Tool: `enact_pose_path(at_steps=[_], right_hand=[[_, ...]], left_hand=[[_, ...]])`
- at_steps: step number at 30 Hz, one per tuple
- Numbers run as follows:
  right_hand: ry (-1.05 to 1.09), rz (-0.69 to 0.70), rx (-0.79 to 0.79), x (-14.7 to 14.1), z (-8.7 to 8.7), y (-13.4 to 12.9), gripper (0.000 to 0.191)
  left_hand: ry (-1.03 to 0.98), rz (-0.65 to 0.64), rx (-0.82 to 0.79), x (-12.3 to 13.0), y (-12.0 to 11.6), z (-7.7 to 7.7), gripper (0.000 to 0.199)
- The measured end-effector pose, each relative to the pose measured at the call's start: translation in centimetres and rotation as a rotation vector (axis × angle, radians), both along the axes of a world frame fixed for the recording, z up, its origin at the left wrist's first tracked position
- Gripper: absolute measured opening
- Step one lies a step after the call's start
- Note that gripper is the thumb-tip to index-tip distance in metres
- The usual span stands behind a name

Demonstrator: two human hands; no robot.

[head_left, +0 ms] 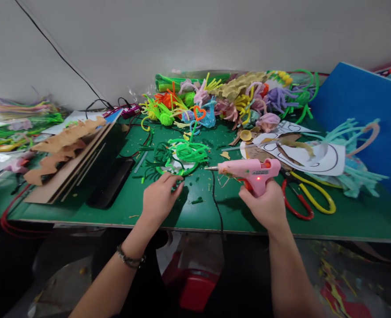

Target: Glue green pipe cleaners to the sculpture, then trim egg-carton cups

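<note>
My right hand (265, 201) is wrapped round the handle of a pink hot glue gun (243, 170), whose small light glows red. Its metal nozzle points left, just beside a craft piece of bright green pipe cleaners (190, 151) coiled over a white base. An orange heart (199, 113) on a green stem rises from that piece. At the near edge of the piece, my left hand (160, 196) has its fingers curled in a pinch on the green pipe cleaner. Dark green fuzzy pipe-cleaner loops (160, 154) lie at its left side.
Scissors with red and yellow handles (310, 194) lie right of the glue gun. A black phone (112, 183) and cardboard sheets (69, 163) are at left. Colourful pipe-cleaner bundles (212, 99) line the wall. A blue board (357, 119) leans at right. A black cord (217, 203) crosses the table's front.
</note>
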State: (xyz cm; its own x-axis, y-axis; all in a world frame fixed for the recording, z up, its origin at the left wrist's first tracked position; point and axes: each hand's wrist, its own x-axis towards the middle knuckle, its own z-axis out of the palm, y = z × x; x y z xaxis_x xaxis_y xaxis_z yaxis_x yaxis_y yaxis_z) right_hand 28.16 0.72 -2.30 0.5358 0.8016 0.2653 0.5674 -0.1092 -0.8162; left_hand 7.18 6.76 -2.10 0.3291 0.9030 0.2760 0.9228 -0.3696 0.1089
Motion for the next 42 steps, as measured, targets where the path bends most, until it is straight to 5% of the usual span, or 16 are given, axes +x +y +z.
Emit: enact_pose_path(at_steps=[11,33,38,42], right_hand=[[0.089,-0.007,0.002,0.0,-0.6,0.7,0.021],[0.030,-0.052,-0.051,-0.6,-0.6,1.0,0.023],[0.052,-0.077,-0.066,-0.6,-0.3,1.1,0.023],[0.062,-0.084,-0.084,-0.8,0.2,1.2,0.023]], left_hand=[[0.231,0.123,-0.120,-0.3,0.7,0.1,0.034],[0.430,-0.143,-0.167,-3.7,1.5,1.4,0.032],[0.394,-0.150,-0.129,-5.6,0.9,1.2,0.033],[0.193,0.014,-0.020,-6.4,-0.7,0.7,0.027]])
